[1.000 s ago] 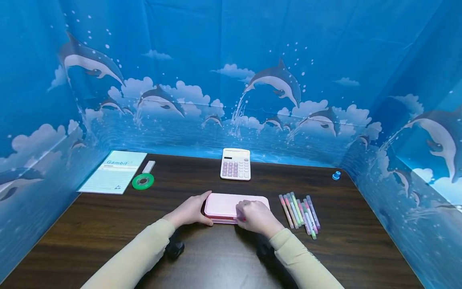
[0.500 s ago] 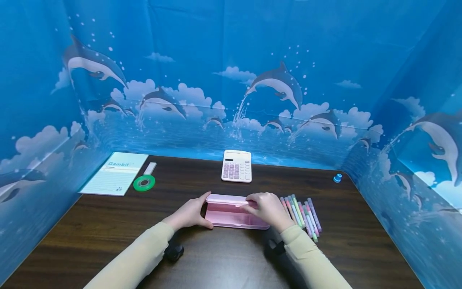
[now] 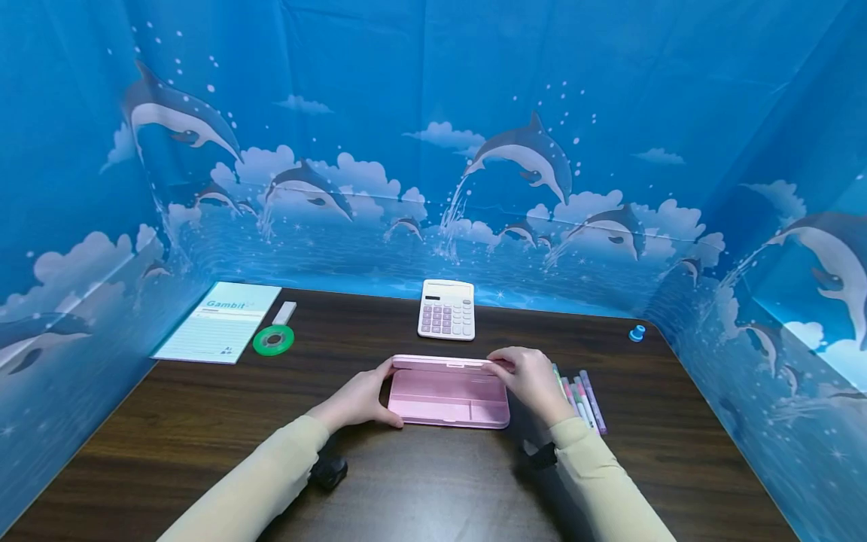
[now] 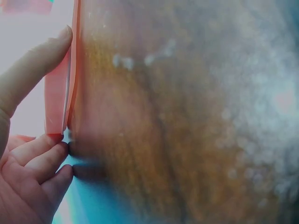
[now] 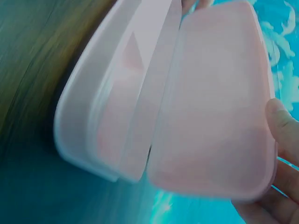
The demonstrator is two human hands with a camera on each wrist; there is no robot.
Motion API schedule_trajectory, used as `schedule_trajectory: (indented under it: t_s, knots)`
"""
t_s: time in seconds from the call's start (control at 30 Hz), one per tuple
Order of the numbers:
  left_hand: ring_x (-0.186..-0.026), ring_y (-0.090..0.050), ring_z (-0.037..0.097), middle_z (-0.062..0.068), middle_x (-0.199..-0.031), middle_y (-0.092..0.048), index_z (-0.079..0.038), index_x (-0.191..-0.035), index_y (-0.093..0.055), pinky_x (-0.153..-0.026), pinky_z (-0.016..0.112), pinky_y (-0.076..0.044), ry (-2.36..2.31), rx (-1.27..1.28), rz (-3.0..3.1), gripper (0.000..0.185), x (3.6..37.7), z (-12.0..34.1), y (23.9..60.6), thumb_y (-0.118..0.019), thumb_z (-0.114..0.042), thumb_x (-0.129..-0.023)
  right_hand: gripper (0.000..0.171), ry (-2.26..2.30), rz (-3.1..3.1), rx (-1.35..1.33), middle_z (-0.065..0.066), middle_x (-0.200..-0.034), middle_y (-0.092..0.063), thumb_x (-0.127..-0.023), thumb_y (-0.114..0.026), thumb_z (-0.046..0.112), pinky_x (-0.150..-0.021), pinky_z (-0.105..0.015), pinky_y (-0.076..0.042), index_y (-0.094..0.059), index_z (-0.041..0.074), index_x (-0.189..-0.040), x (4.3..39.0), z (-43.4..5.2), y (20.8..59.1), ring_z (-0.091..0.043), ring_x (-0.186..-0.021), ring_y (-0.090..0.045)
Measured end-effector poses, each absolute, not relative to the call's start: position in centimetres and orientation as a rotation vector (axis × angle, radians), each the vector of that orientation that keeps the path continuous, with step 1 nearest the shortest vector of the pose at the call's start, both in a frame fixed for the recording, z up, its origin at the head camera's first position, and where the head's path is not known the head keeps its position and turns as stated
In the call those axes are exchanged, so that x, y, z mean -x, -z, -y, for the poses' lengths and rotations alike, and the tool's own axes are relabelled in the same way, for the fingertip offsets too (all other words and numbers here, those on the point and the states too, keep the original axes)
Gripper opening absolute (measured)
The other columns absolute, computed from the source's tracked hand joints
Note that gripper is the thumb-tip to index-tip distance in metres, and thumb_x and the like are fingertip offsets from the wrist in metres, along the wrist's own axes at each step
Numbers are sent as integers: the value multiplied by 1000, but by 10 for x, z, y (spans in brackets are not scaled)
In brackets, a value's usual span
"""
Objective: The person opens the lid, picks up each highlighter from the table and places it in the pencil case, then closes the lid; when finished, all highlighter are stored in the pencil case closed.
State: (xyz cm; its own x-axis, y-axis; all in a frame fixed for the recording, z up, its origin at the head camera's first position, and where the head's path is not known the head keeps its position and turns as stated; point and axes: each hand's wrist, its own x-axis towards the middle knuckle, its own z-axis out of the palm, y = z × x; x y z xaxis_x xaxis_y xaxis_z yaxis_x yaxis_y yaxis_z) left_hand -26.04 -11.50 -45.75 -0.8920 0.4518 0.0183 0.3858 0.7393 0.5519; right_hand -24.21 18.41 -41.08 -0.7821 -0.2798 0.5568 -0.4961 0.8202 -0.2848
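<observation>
A pink pencil case (image 3: 447,397) lies open in the middle of the dark wooden table (image 3: 203,421), its lid (image 3: 443,363) standing up at the far side. My left hand (image 3: 369,395) grips the case's left end, thumb (image 4: 42,70) at the back and fingers at the front corner. At the lid's right end my right hand (image 3: 518,373) pinches the edge. The right wrist view shows the bare inner tray (image 5: 117,116), the lid (image 5: 215,107) and my thumb (image 5: 282,126) on its rim. Several coloured pens (image 3: 585,395) lie just right of the case, partly hidden by my right hand.
A white calculator (image 3: 445,309) stands behind the case. At the back left lie a notebook (image 3: 218,322), a green tape roll (image 3: 273,340) and a white eraser (image 3: 284,312). A small blue object (image 3: 636,333) sits at the back right corner. Blue dolphin-print walls enclose three sides.
The case was shut; my right hand lifted the lid from the front edge up and back until it stands open. My left hand stayed on the case's left end.
</observation>
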Motion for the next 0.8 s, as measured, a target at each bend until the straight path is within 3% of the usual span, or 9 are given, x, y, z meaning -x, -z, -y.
schedule_trajectory:
  t_s: [0.17,0.6,0.8]
  knots:
    - [-122,-52,25,13,-139,-51,-1,-149,-22,-103,41,-40,-879,-693,-2803,121,261,115,459,-90,-42,-58,17,-708,2508,-406,-2,-80,-73,-79,-78,25,-64,-32,-53,-76,10,-87,245,-199,416,-13,-67,-64]
    - [-124,-50,24,9,-138,-53,-3,-152,-15,-104,42,-38,-893,-674,-2765,124,258,118,457,-89,-41,-60,17,-926,2466,-294,-13,-87,-73,-85,-72,14,-71,-42,-56,-74,0,-95,258,-201,414,-25,-76,-70]
    - [-127,-47,24,10,-140,-50,-2,-152,-14,-106,42,-36,-889,-660,-2767,125,258,117,457,-89,-41,-60,18,-904,2516,-271,-13,-89,-73,-87,-70,15,-70,-38,-56,-74,1,-97,267,-202,413,-23,-76,-69]
